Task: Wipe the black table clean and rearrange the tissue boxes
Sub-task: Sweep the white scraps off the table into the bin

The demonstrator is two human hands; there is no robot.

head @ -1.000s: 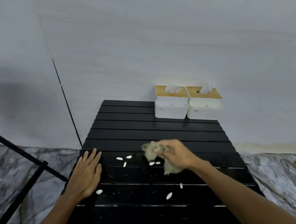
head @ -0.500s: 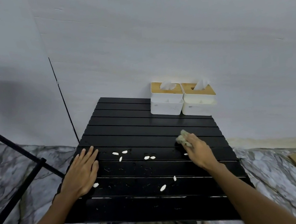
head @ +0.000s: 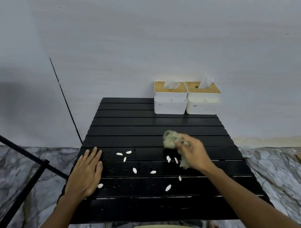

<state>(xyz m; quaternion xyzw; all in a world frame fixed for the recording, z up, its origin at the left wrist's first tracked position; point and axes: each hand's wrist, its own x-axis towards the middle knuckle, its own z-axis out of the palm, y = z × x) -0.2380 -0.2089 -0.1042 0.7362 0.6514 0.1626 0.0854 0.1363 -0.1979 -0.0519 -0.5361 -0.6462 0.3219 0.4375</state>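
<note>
Your right hand (head: 192,151) is bunched around a greenish rag (head: 172,140) at mid-table, while your left hand (head: 85,175) lies flat, fingers spread, on the black slatted table (head: 138,131). Wiping looks barely begun: white seed-like bits (head: 134,170) (about a dozen) and small specks dot the near half. The two tissue boxes (head: 171,99) sit side by side, touching, at the far right corner, apparently not yet rearranged.

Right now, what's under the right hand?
The right hand has a grip on a greenish rag over the black table. Two white scraps lie beside it; anything beneath the rag is hidden.
</note>
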